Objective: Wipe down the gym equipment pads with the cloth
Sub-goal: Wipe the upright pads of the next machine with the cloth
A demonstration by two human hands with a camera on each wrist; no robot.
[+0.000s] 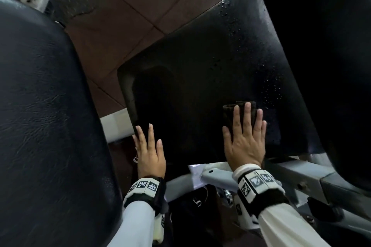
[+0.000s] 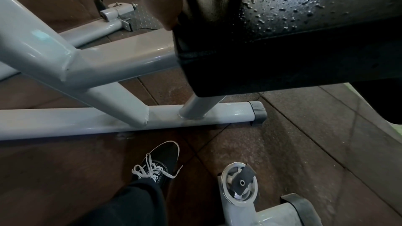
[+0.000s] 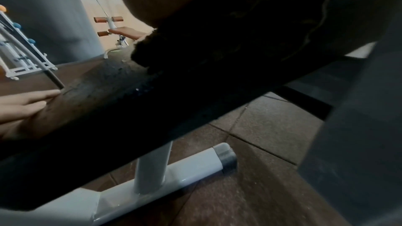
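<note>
dark cloth [image 1: 239, 114] under flat right hand [image 1: 244, 138] — on seat pad [image 1: 200, 70]

Bare wet seat pad [image 1: 210, 62] ahead, between two bulky side pads [image 1: 40, 106].

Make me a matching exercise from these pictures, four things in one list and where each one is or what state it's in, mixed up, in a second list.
1. dark folded cloth
2. black vinyl seat pad
3. left hand
4. black lace-up sneaker

A. flat on the pad's near left corner
B. on the brown floor tiles
C. pressed under the right hand
D. beaded with droplets

Pairs: 1-C, 2-D, 3-A, 4-B
</note>
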